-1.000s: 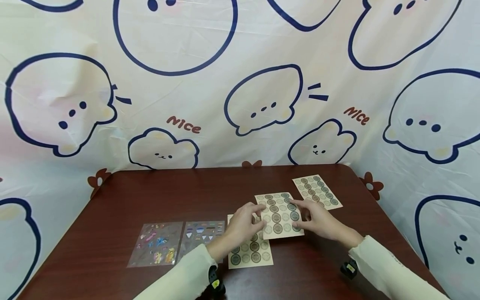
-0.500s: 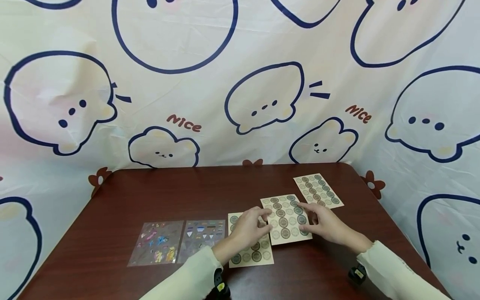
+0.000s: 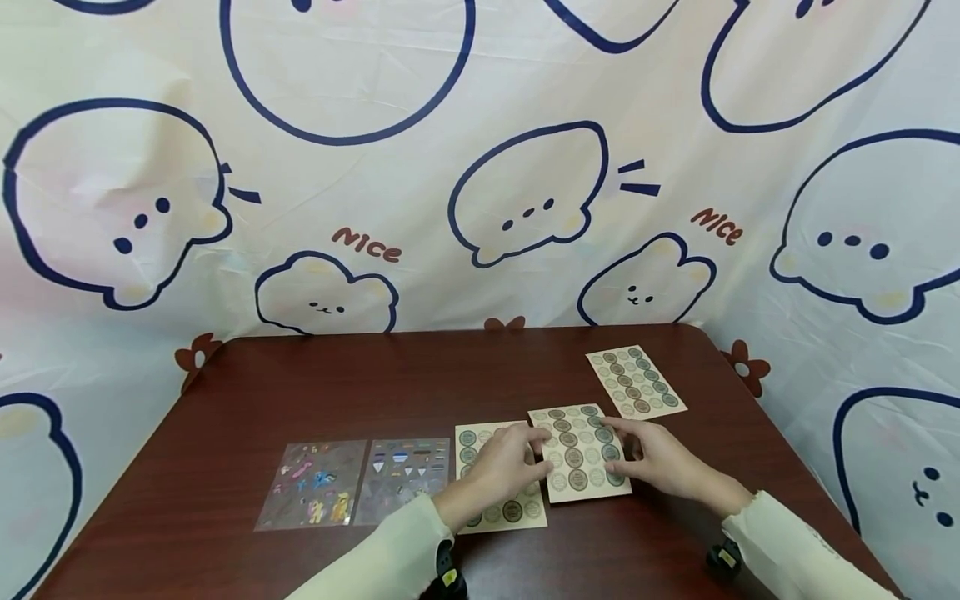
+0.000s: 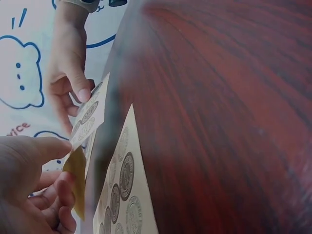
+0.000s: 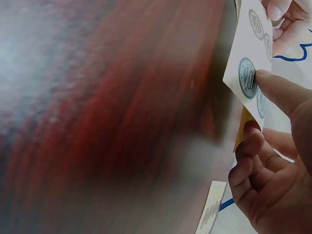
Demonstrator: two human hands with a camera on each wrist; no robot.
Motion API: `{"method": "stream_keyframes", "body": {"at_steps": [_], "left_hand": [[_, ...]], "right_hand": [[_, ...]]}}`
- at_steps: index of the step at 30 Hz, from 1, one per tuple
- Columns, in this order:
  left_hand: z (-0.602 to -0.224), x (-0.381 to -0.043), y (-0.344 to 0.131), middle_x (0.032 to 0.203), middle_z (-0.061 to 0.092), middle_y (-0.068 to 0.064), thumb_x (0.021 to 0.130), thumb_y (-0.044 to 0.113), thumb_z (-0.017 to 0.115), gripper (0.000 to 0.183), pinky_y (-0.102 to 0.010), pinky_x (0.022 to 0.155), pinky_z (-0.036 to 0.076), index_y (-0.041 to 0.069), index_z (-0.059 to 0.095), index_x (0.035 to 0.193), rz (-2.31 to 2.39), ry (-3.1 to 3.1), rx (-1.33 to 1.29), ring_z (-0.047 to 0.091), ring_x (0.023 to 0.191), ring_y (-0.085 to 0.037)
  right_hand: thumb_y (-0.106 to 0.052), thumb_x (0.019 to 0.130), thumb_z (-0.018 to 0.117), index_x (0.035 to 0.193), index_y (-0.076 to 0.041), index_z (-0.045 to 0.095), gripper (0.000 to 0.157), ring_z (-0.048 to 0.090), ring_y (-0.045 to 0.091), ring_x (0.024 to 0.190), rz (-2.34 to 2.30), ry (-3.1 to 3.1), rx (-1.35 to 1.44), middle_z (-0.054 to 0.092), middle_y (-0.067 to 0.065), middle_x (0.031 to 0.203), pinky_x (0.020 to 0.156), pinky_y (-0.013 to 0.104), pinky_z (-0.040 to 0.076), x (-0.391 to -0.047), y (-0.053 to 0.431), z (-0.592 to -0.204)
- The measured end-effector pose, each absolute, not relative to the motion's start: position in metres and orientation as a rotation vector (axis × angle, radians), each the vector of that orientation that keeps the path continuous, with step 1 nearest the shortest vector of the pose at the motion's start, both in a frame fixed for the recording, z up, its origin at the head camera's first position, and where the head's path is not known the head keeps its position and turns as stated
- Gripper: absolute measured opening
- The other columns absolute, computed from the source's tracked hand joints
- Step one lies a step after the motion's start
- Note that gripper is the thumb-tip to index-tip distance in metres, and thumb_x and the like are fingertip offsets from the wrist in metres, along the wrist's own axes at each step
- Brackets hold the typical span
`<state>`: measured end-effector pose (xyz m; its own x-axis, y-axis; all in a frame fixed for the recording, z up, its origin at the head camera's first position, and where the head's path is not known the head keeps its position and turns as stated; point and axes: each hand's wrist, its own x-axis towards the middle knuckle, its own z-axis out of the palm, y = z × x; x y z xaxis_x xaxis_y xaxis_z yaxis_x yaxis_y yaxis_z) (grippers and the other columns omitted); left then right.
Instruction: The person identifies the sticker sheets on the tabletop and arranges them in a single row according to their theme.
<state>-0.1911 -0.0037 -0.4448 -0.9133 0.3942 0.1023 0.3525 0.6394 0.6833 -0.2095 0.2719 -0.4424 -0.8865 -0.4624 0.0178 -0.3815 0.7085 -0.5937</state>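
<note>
1. Printed cloth (image 3: 420,196) lines the space behind a dark wooden table (image 3: 360,383), where a person in pale sleeves (image 3: 390,550) handles sheets of round, seal-like prints.
2. The left hand (image 3: 501,468) and right hand (image 3: 663,458) pinch opposite side edges of the held sheet (image 3: 581,454), fingers curled behind it and printed face up. Both wrist views show it raised off the table, with a yellow piece (image 4: 74,170) beneath; whether that is its own backing is unclear.
3. Over the past second, the held sheet has shifted right and toward the person. It now covers less of the near sheet (image 3: 517,511), which lies flat, partly hidden by the left hand.
4. For the work in hand, that appears to part the two sheets, though the held one is not yet laid down.
5. The far sheet (image 3: 636,383) lies beyond, toward the table's right corner. Two clear sheets (image 3: 311,487) of small colored pictures lie to the left.
</note>
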Motion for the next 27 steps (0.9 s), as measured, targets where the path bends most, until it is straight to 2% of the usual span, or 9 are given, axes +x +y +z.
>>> {"method": "stream_keyframes", "body": {"at_steps": [5,11,18,27], "left_hand": [[-0.449,-0.187,-0.002,0.09,0.064,0.004,0.085,0.02,0.079,0.046,-0.019,0.059,0.039,0.012,0.069,0.13,1.102,2.8,0.654,0.045,0.068,0.001],[-0.45,-0.184,0.0,0.088,0.061,0.006,0.084,0.023,0.08,0.049,-0.019,0.062,0.038,0.012,0.069,0.13,1.045,2.811,0.652,0.044,0.072,-0.001],[-0.453,-0.181,0.003,0.082,0.058,0.007,0.083,0.024,0.081,0.049,-0.018,0.06,0.036,0.009,0.07,0.128,0.971,2.825,0.692,0.042,0.069,-0.002],[-0.455,-0.177,0.006,0.082,0.059,0.008,0.081,0.028,0.082,0.049,-0.02,0.062,0.038,0.012,0.071,0.126,0.86,2.89,0.707,0.045,0.069,-0.002]], "right_hand": [[-0.033,0.088,0.079,0.142,0.002,0.055,0.069,0.046,0.0,0.06,-0.897,2.739,-0.695,0.059,-0.004,0.088,0.055,0.021,0.042,-0.207,0.276,-0.446],[-0.029,0.087,0.08,0.14,0.005,0.055,0.067,0.045,0.0,0.059,-0.903,2.699,-0.705,0.059,-0.003,0.088,0.055,0.02,0.042,-0.204,0.277,-0.447],[-0.027,0.087,0.08,0.138,0.004,0.057,0.064,0.043,-0.002,0.059,-0.885,2.698,-0.713,0.056,-0.003,0.086,0.054,0.02,0.04,-0.199,0.277,-0.452],[-0.029,0.086,0.081,0.136,0.003,0.059,0.063,0.042,-0.002,0.059,-0.853,2.707,-0.719,0.054,-0.004,0.083,0.054,0.019,0.039,-0.198,0.278,-0.454]]}}
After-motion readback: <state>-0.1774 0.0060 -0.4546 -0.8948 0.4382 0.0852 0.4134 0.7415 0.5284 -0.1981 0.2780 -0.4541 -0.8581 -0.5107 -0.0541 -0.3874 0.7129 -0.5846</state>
